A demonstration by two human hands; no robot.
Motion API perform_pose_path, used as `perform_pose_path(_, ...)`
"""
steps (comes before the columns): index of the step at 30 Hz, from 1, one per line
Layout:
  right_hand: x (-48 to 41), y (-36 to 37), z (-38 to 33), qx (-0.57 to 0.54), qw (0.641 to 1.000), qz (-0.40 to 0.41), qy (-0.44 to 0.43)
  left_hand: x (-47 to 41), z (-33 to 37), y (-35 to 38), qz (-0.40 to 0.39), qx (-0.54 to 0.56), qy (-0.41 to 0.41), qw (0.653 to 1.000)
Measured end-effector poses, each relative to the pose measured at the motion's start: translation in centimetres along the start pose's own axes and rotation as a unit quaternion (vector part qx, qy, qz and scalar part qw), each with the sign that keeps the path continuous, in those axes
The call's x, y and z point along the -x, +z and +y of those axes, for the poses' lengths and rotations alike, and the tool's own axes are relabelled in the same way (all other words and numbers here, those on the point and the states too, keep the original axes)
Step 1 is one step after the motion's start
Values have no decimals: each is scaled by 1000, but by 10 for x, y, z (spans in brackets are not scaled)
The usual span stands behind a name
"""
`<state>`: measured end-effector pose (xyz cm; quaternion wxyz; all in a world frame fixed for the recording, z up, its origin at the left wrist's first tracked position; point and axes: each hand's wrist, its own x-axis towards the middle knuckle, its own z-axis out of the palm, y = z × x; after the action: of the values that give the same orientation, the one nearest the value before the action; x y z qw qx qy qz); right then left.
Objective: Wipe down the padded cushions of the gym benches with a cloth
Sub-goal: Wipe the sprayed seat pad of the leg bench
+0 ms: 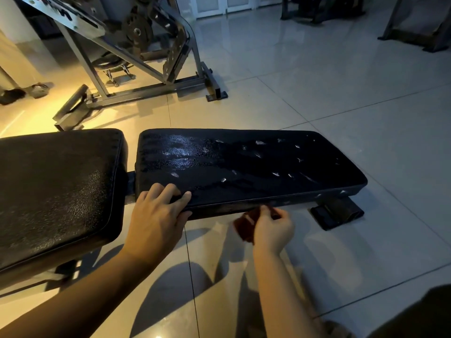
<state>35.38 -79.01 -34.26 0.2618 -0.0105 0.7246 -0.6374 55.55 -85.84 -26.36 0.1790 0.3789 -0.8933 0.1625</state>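
Black vinyl long cushion [244,162], glossy streaks + pale flecks on top. Left grip [158,215] clamped over its near edge at the corner: fingers bent on the top face, thumb along the rim. Right grip [273,228] closed on a brown cloth [244,226], pinched btwn thumb + fingers. Cloth sits on the left-grip side of the right grip, at the cushion's near side wall, just below the rim. Second cushion [56,186], also black, just past the left grip's outer side, small gap btwn the two. Bench foot [338,212] on tile floor [341,93] beyond the right grip. Grey machine frame [146,91] on the far side of the surface, well apart from both grips.
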Motion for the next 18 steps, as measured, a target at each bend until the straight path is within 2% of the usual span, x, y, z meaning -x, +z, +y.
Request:
perform_pose_path(2,-18,-9,-5,-32,998,48,35,0,2,-2,-6,-9,-4,1000)
perform_pose_path(4,-20,-9,-11,-54,996,48,55,-4,6,-6,-19,-27,-12,999)
perform_pose_path(9,25,13,-14,-117,983,-59,131,-21,21,-22,-104,-74,-25,992)
perform_pose_path(13,49,20,-15,-119,966,-127,189,-18,26,-27,-116,-100,-27,988)
perform_pose_path(15,35,11,-12,-117,966,-107,202,-21,26,-28,-131,-104,-40,985)
perform_pose_path(18,0,-4,-12,-128,970,-20,205,-33,30,-30,-174,-116,-62,976)
